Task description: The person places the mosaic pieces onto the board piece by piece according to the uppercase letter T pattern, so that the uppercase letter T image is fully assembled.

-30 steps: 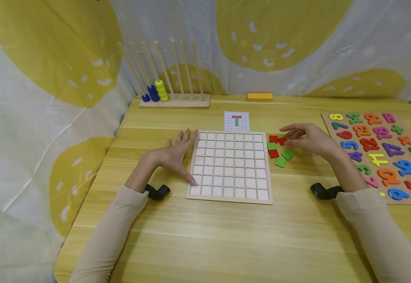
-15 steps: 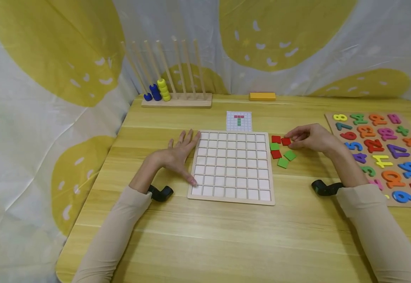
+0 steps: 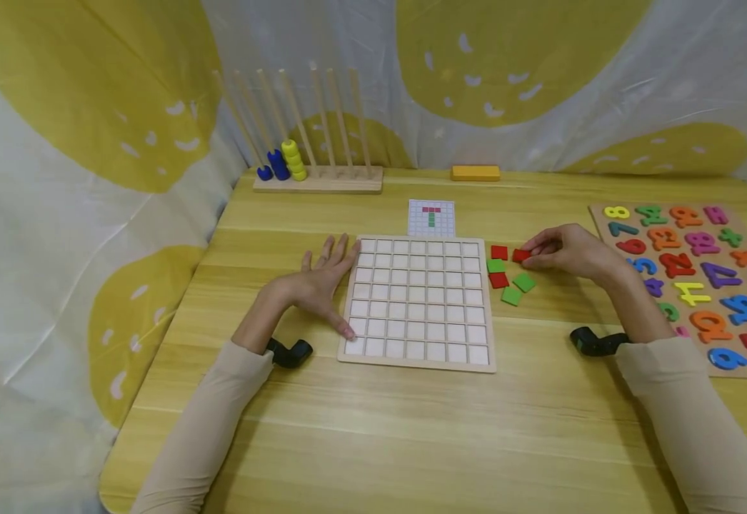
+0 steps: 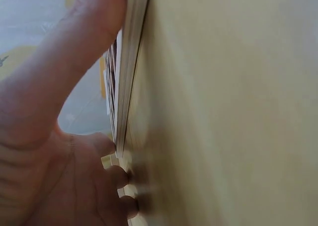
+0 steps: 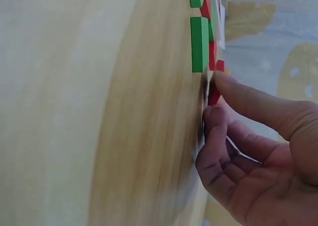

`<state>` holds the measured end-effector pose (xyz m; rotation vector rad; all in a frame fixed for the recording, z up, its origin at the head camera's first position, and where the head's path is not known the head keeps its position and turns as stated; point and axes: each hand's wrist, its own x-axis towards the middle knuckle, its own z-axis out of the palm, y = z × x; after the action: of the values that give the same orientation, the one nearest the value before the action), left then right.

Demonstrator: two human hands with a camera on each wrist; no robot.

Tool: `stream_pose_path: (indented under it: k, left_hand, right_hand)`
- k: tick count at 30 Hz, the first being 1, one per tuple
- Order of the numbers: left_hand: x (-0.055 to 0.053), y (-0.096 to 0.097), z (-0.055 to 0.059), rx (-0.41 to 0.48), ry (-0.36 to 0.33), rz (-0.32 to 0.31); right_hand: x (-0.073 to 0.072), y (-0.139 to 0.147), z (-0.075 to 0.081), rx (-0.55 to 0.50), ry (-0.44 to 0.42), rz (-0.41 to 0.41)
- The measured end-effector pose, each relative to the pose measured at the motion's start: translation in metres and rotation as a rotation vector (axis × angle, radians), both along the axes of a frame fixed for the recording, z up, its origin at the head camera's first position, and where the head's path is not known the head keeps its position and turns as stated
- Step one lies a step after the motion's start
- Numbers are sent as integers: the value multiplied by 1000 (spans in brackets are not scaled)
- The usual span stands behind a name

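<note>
My left hand [image 3: 316, 289] lies spread along the left side of a wooden grid board [image 3: 417, 368], its thumb on the lower left edge and a fingertip near the top left corner. In the left wrist view the thumb [image 4: 74, 52] rests against the board's rim [image 4: 130, 72]. Right of the board, my right hand [image 3: 566, 251] pinches a red square tile [image 3: 521, 255] between thumb and fingers; the right wrist view shows this tile [image 5: 214, 93] partly hidden by them. Close by lie more red tiles [image 3: 499, 253] and several green tiles [image 3: 524, 283].
Behind the board lies a card [image 3: 432, 218] with a red and green T on a grid. At the back stand a peg rack [image 3: 322, 185] with blue and yellow beads and an orange block [image 3: 475, 173]. A number puzzle board [image 3: 682, 293] occupies the right side.
My right hand has come down to the red tile on the far right of the group, and its thumb and fingers have closed on it. The left hand has stayed at the board.
</note>
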<state>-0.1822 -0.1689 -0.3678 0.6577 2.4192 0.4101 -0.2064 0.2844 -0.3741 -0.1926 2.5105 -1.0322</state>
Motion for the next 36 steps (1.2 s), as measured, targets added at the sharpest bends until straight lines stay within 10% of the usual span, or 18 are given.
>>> stream_pose_path:
  k: [23, 36]
  left_hand:
    - [-2, 9, 1, 16, 2, -15]
    - [0, -2, 4, -23, -16, 12]
  right_hand:
    - [25, -28, 15, 26, 136, -8]
    - [13, -76, 19, 12, 102, -10]
